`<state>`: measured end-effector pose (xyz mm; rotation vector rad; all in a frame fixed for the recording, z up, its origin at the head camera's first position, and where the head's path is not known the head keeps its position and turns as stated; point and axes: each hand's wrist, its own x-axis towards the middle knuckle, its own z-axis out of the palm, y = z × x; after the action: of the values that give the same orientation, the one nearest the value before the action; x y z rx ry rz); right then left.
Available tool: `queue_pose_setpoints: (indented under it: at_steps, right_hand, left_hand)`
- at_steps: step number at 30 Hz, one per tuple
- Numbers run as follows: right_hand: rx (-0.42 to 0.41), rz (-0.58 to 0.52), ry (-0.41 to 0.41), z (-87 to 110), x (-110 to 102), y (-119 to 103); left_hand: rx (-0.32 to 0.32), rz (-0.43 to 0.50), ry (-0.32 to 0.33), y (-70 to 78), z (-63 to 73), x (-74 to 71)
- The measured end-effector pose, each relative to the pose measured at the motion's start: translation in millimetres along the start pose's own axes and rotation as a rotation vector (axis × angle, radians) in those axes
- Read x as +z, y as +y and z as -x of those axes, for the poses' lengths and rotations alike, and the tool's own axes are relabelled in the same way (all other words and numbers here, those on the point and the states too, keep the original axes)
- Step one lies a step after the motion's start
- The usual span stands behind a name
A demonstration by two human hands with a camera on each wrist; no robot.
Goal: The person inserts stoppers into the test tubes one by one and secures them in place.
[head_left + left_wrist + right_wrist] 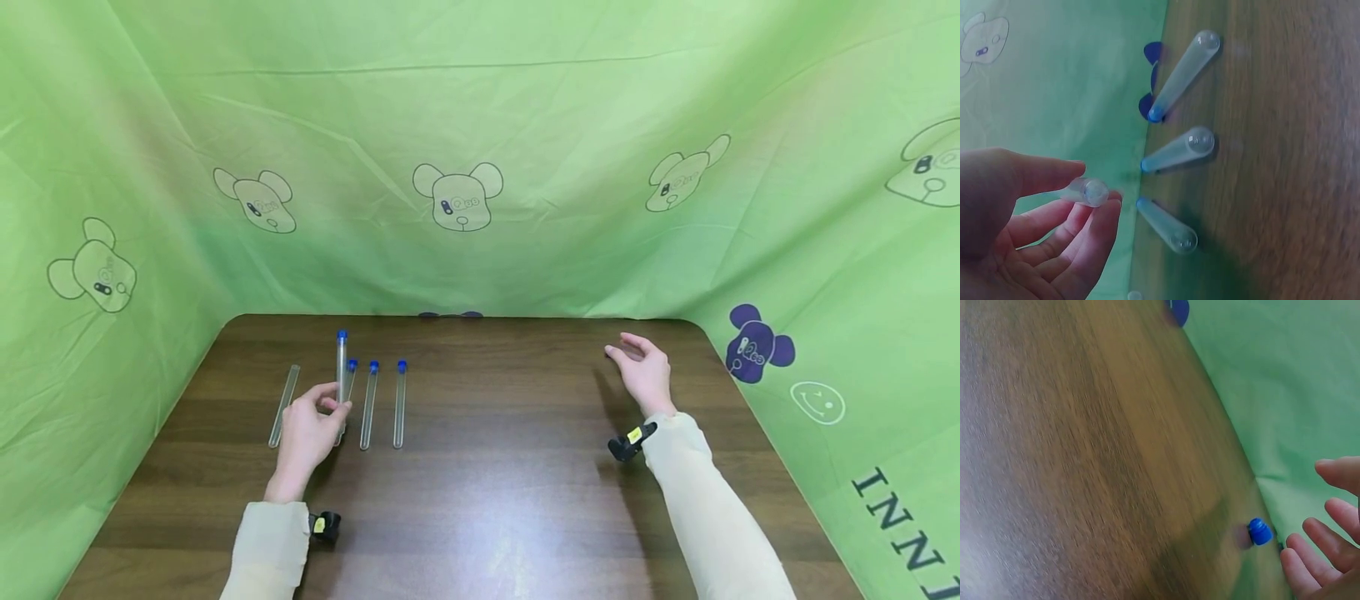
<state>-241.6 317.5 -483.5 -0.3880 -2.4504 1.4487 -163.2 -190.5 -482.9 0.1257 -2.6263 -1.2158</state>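
My left hand [309, 429] pinches a clear test tube [342, 357] between thumb and fingers. The tube stands about upright above the table, blue cap at the top, and its rounded bottom faces the camera in the left wrist view. Behind and right of this hand lie three blue-capped test tubes [370, 410], one partly hidden by the hand. To the left lies a tube with no cap showing [285, 407]. My right hand [643, 375] hovers over the table's right side, fingers loosely bent and holding nothing. Near its fingertips a loose blue cap [1260, 532] appears in the right wrist view.
The brown wooden table [495, 467] has rounded far corners. Green cloth [465, 108] printed with bear heads hangs behind it and along both sides. Black wrist cameras [632, 442] sit at both cuffs.
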Motion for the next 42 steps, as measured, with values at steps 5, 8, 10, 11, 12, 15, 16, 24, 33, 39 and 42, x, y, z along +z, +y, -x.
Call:
queue_pose_setpoints:
  at_steps: [5, 8, 10, 11, 12, 15, 16, 24, 33, 39, 42]
  right_hand:
    - [0.003, 0.029, -0.028, -2.6, -3.8, 3.0]
    - [0.005, 0.048, -0.052, -4.0, -5.8, 2.9]
    - [0.005, 0.061, -0.067, -4.9, -7.2, 3.0]
    - [0.008, 0.069, -0.077, -5.3, -7.6, 3.2]
    - [0.011, 0.072, -0.089, -5.9, -8.1, 3.4]
    - [0.013, 0.082, -0.151, -9.2, -8.8, 6.2]
    - [0.013, 0.086, -0.178, -10.7, -8.7, 7.5]
    - [-0.011, 0.139, -0.315, -16.7, -6.3, 11.5]
    - [-0.039, 0.201, -0.310, -12.5, -3.9, 10.8]
    - [-0.070, 0.242, -0.297, -10.5, -2.5, 13.1]
    - [-0.087, 0.255, -0.283, -10.2, -2.1, 13.7]
  left_hand:
    - [-0.008, -0.026, 0.007, -4.2, -1.9, -5.3]
    - [-0.035, -0.037, -0.006, -4.5, -1.4, -8.6]
    - [-0.061, -0.048, -0.022, -4.9, -0.9, -10.1]
    - [-0.072, -0.053, -0.028, -5.1, -0.5, -10.6]
    - [-0.079, -0.060, -0.034, -6.0, -0.4, -10.8]
    - [-0.082, -0.076, -0.045, -8.6, -0.5, -10.8]
    - [-0.077, -0.084, -0.047, -9.7, -0.5, -10.8]
    - [-0.048, -0.155, -0.057, -18.8, -2.6, -13.2]
    - [-0.079, -0.209, -0.104, -22.3, -5.0, -15.8]
    - [-0.103, -0.243, -0.129, -24.7, -5.8, -17.3]
    - [-0.103, -0.259, -0.139, -25.3, -6.6, -17.6]
